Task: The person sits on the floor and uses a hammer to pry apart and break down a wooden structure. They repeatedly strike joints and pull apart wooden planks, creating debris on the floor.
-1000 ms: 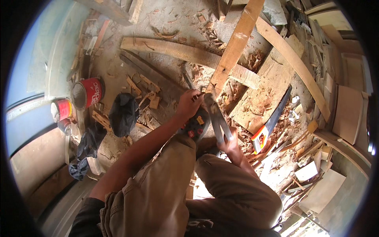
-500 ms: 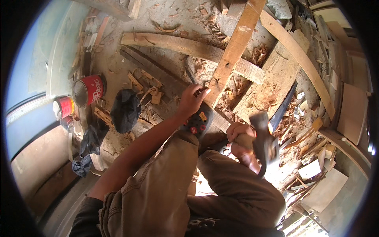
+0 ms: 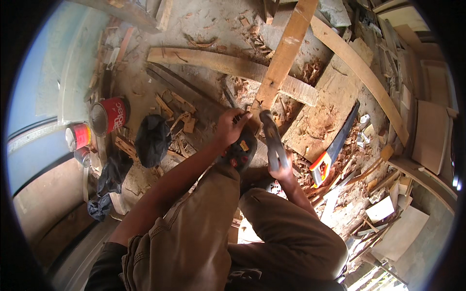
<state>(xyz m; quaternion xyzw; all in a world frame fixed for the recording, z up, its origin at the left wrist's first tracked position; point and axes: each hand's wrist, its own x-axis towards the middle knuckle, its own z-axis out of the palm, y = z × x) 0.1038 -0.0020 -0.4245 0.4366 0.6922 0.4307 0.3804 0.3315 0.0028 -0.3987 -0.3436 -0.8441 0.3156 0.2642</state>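
My right hand (image 3: pixel 281 169) is closed round the handle of a claw hammer (image 3: pixel 273 138). The hammer's dark metal head is over the near end of a long wooden plank (image 3: pixel 286 53). Just left of that end, my left hand (image 3: pixel 231 128) is pinched, thumb and fingers together at the plank's edge. Whatever sits between those fingertips is too small to make out. The plank lies across a second, pale board (image 3: pixel 213 58). Under my left wrist shows a dark shoe (image 3: pixel 241 149) with red patches.
A handsaw (image 3: pixel 323 167) with an orange and white handle rests by a wide slab (image 3: pixel 320 116) at right. Red cans (image 3: pixel 116 112) and a black bag (image 3: pixel 152 139) stand at left. A curved wood strip (image 3: pixel 364 68) and scattered offcuts cover the right side.
The hammer has swung left and forward, from beside my right knee to over the plank's end. My left hand stays near the same spot. The saw handle has come into sight.
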